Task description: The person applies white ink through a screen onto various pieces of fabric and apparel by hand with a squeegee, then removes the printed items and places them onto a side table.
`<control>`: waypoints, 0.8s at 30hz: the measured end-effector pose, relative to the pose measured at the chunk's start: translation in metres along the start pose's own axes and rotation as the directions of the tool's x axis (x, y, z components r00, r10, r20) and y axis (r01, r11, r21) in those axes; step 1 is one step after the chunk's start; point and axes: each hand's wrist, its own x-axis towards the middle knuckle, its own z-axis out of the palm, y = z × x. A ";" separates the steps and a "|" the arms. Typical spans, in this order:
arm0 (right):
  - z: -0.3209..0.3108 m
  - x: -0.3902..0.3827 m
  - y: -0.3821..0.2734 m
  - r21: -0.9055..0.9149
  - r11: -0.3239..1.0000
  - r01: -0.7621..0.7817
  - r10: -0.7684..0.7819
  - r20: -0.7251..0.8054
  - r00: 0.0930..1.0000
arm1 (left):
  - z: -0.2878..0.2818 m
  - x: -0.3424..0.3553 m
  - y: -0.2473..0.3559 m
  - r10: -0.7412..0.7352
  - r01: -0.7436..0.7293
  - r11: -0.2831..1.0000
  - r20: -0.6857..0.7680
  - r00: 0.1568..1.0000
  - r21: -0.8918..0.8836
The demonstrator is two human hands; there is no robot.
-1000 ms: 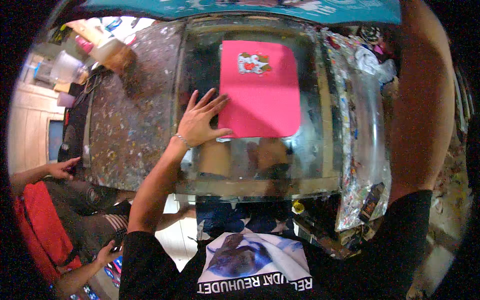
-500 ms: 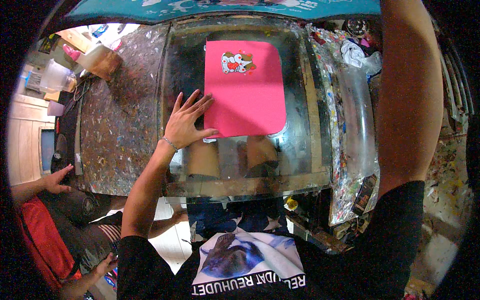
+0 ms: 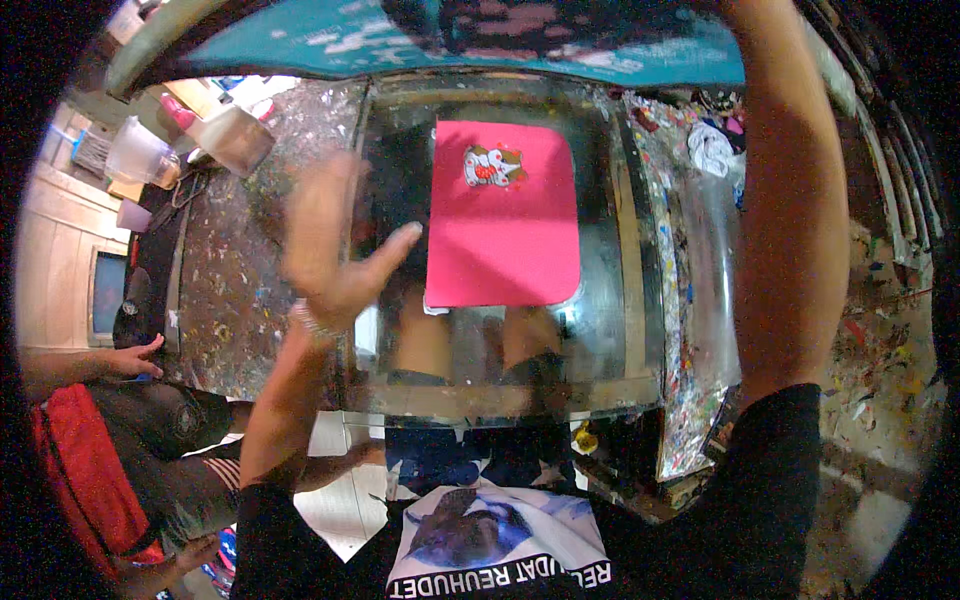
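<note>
My left hand is raised off the table, left of a pink sheet. Its fingers are blurred by motion, but the thumb sticks out apart, and nothing is in the hand. The sheet has rounded right corners and a small cartoon animal print near its top. It lies flat on a dark, glossy glass plate. My right arm reaches up past the top edge, so the hand is out of the picture. A teal printing screen with pale and dark patches is tilted up beyond the sheet.
Paint-stained tabletop flanks the glass on the left. Plastic tubs stand at the far left. A white crumpled cloth lies at right on a paint-spattered strip. Another person's hand rests near the table's left edge.
My left hand has let go of the pink sheet's left edge, lifting and moving left. The teal screen shows more of its surface at the top. My right arm has shifted a little left.
</note>
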 end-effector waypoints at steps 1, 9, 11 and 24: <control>-0.011 -0.011 -0.005 -0.040 0.999 -0.009 0.011 0.042 0.999 | -0.021 0.055 0.022 0.063 -0.036 0.986 -0.164 0.984 0.164; 0.011 -0.149 -0.055 0.038 0.997 0.072 -0.074 0.044 0.996 | -0.085 0.091 0.050 -0.164 0.024 0.950 0.429 0.888 0.312; 0.014 -0.197 -0.073 0.106 0.989 0.102 -0.110 0.073 0.991 | -0.077 0.041 0.055 -0.171 0.069 0.974 0.497 0.851 0.217; 0.090 -0.248 -0.064 0.371 0.925 -0.078 -0.202 0.657 0.726 | -0.023 -0.086 0.082 -0.351 0.295 0.933 0.688 0.635 0.204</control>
